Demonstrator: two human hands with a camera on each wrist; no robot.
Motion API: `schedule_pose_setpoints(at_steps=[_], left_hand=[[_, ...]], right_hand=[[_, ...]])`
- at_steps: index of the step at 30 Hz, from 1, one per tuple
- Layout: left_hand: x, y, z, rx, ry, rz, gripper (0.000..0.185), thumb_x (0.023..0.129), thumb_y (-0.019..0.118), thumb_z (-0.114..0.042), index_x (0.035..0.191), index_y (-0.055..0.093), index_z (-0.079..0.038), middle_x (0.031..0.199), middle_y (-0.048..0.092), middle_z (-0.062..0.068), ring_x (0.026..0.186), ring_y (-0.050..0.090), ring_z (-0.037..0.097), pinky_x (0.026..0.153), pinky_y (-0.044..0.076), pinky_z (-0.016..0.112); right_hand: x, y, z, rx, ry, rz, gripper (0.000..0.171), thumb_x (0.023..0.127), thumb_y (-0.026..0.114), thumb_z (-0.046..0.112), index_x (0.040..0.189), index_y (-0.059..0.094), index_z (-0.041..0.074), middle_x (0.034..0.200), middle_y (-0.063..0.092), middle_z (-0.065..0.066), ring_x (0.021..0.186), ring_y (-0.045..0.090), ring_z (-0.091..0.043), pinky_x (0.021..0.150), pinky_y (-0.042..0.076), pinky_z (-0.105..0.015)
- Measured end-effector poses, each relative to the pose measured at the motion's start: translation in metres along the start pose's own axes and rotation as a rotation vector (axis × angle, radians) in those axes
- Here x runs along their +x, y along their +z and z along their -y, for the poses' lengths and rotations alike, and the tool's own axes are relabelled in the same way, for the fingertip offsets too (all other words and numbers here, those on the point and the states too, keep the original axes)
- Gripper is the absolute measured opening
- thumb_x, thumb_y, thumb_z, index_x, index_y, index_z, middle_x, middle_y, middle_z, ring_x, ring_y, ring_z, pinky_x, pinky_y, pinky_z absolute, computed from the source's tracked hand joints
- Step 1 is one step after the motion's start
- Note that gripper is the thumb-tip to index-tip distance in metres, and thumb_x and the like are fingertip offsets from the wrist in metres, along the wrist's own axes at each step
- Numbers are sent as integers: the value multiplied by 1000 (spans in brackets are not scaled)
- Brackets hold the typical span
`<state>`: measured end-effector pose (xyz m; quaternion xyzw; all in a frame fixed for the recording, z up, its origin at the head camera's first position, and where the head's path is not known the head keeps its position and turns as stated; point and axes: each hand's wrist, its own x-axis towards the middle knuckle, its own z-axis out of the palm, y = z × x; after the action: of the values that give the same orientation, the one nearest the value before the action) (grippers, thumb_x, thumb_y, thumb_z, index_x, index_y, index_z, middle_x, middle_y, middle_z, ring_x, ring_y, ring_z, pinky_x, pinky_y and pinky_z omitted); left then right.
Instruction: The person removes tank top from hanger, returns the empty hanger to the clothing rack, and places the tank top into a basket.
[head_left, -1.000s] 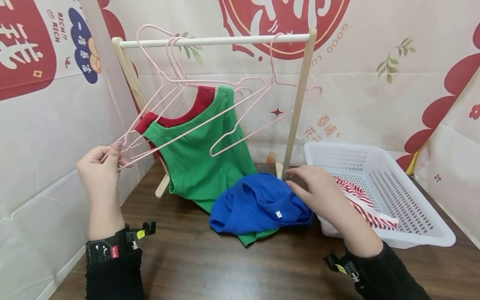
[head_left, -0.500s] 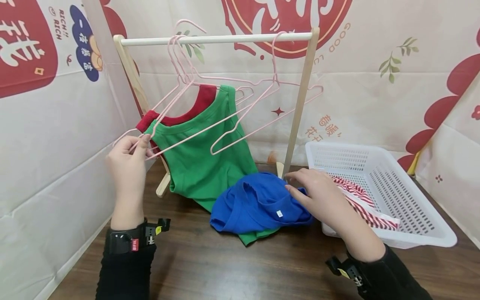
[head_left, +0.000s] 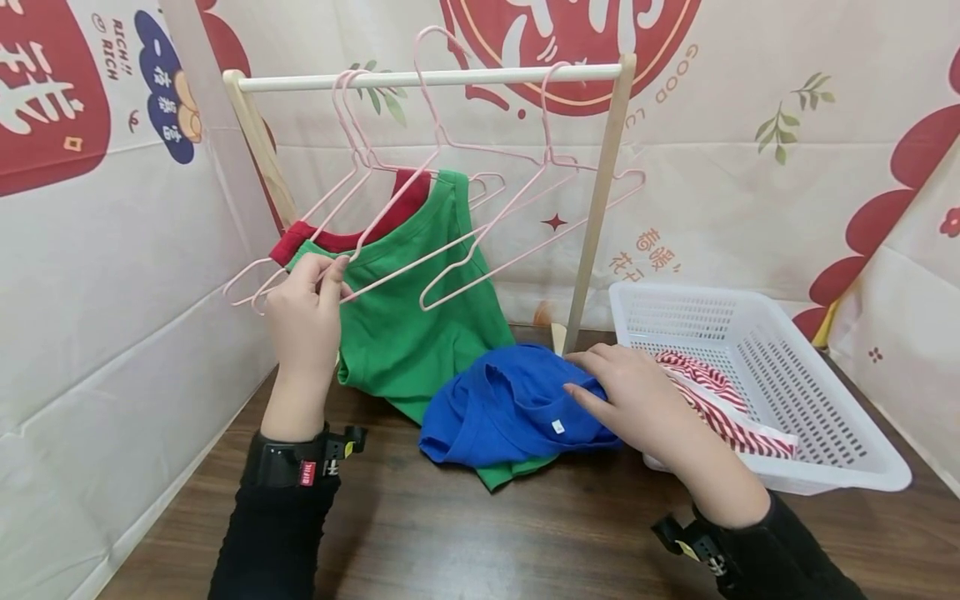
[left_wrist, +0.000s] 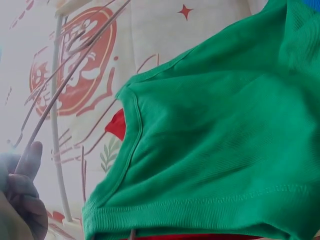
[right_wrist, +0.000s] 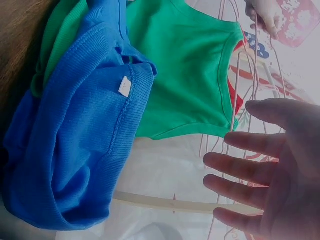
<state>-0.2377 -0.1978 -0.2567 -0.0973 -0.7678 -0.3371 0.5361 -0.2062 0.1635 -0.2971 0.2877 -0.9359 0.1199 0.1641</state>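
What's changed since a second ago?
The left hand has carried the pink hanger it grips rightward, in front of the green garment; nothing was newly grasped or let go. The right hand barely moved; the blue garment and white basket stayed put.

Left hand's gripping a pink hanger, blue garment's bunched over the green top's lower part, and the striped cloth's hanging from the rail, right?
Not quite: the striped cloth lies in the white basket, not on the rail, as the head view shows. Otherwise yes: the left hand grips a pink hanger, and the blue garment is bunched over the lower part of the green top.
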Motion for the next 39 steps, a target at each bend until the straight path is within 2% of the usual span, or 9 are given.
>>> schedule_pose_setpoints(at_steps=[6,10,17,26,39], left_hand=[[3,10,-9,90,98,8,33,98,59,-28,86,64,1,68,67,13,54,58,27,48,34,32],[4,16,-13,130,138,24,31,98,60,-28,87,62,1,69,67,13,54,59,28,46,35,35],[6,26,-21,174,142,65,31,98,58,-30,89,60,0,69,67,12,51,56,28,43,35,36],[9,36,-24,215,170,122,27,97,60,-27,93,61,0,69,66,13,49,55,28,43,38,37],[6,40,-21,271,150,153,28,98,59,-29,94,60,-1,67,65,12,46,51,26,42,34,34]], right_hand=[[1,2,2,-23,0,34,41,93,66,33,124,64,6,112,66,-10,103,61,-30,86,48,-52],[0,3,2,-41,-4,48,42,92,67,33,125,64,7,111,66,-10,102,61,-30,83,49,-51],[-3,8,2,-66,-10,52,43,91,69,35,124,65,9,111,67,-9,102,62,-29,83,49,-50],[-4,10,4,-45,-19,57,44,91,69,34,126,64,7,113,65,-11,105,60,-30,85,48,-51],[-4,13,4,-39,-23,58,46,91,68,34,127,63,7,116,65,-12,110,58,-31,89,45,-53]])
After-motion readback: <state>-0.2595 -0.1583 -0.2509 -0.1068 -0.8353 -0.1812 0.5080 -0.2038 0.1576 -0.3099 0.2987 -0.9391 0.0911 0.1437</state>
